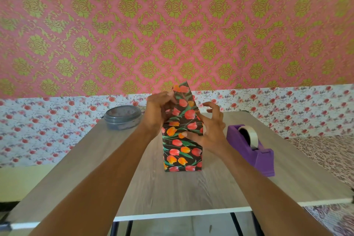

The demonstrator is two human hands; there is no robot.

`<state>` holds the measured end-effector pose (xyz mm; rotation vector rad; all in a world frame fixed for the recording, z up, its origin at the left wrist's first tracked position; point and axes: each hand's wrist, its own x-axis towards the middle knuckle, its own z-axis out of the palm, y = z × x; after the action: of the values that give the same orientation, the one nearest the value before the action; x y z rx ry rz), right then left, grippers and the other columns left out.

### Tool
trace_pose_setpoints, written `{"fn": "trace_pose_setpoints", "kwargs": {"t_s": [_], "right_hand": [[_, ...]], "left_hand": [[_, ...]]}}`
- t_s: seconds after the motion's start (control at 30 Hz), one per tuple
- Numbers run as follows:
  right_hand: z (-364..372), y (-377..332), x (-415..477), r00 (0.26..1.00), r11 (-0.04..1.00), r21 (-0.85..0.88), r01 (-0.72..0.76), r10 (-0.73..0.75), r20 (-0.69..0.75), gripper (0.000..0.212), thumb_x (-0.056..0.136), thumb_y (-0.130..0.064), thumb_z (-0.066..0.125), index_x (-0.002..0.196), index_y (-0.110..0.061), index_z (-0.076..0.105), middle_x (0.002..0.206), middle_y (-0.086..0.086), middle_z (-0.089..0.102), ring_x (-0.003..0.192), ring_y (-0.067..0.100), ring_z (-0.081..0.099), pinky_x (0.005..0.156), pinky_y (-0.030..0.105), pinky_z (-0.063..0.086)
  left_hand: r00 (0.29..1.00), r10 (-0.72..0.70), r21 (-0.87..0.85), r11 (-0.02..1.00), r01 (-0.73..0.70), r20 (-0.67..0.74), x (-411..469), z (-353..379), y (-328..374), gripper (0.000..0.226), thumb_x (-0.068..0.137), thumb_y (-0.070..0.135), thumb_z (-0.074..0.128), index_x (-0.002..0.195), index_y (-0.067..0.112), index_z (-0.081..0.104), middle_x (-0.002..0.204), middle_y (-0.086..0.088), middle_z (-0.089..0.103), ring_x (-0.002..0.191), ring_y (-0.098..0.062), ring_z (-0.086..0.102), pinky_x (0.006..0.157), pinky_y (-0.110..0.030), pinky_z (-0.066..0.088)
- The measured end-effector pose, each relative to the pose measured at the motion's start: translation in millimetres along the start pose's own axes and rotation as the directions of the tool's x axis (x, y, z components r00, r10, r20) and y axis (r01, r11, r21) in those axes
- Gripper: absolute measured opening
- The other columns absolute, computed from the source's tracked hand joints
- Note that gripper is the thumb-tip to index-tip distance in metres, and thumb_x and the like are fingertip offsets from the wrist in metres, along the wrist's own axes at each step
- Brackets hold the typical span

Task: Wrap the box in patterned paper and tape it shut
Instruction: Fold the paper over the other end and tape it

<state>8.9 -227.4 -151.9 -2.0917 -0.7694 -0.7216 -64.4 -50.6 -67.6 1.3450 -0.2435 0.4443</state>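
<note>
A box (182, 151) stands upright in the middle of the wooden table (172, 193), covered in dark paper with red and orange tulips. At its top a paper flap (183, 97) sticks up in a point. My left hand (159, 111) pinches the flap's left edge near the top of the box. My right hand (208, 130) presses its thumb against the box's front upper face, fingers spread and curled over the right side. A purple tape dispenser (254, 153) with a roll of tape stands just right of the box.
A round grey lidded container (122, 117) sits at the table's far left. The table's white front edge (172, 216) runs below my forearms. A floral-papered wall stands close behind the table, and patterned bedding (325, 155) lies to the right.
</note>
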Motion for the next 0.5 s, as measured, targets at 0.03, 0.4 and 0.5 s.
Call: {"fn": "trace_pose_setpoints", "kwargs": {"t_s": [0.03,0.4,0.5], "right_hand": [[-2.6,1.0,1.8,0.999,0.995,-0.093,0.041,-0.041,0.005,0.070,0.064,-0.085,0.064,0.119,-0.043,0.069,0.151,-0.007,0.025,0.140,0.022,0.022,0.105,0.046,0.024],[-21.5,17.6,12.7,0.940,0.928,-0.222,0.301,-0.249,0.233,0.069,0.087,-0.077,0.046,0.144,-0.039,0.049,0.149,-0.012,0.043,0.138,0.013,0.040,0.099,0.050,0.028],[-26.0,21.2,12.1,0.946,0.934,-0.239,0.266,-0.206,0.248,0.068,0.087,-0.077,0.048,0.147,-0.044,0.046,0.154,-0.018,0.040,0.141,0.008,0.039,0.103,0.050,0.026]], "left_hand": [[0.999,-0.011,0.029,1.000,0.012,-0.053,1.5,3.3,2.5,0.022,0.094,0.018,0.051,0.078,0.005,0.058,0.069,0.000,0.063,0.065,-0.015,0.059,0.061,-0.028,0.044],[0.990,-0.053,0.659,0.742,0.128,-0.133,29.3,15.5,24.5,0.018,0.079,0.015,0.077,0.088,0.000,0.073,0.079,-0.016,0.074,0.067,-0.025,0.073,0.061,-0.042,0.061],[0.974,-0.037,0.604,0.779,0.168,-0.224,21.9,18.0,33.8,0.003,0.079,-0.004,0.074,0.076,-0.005,0.075,0.063,-0.017,0.069,0.044,-0.019,0.064,0.045,-0.031,0.055]]}}
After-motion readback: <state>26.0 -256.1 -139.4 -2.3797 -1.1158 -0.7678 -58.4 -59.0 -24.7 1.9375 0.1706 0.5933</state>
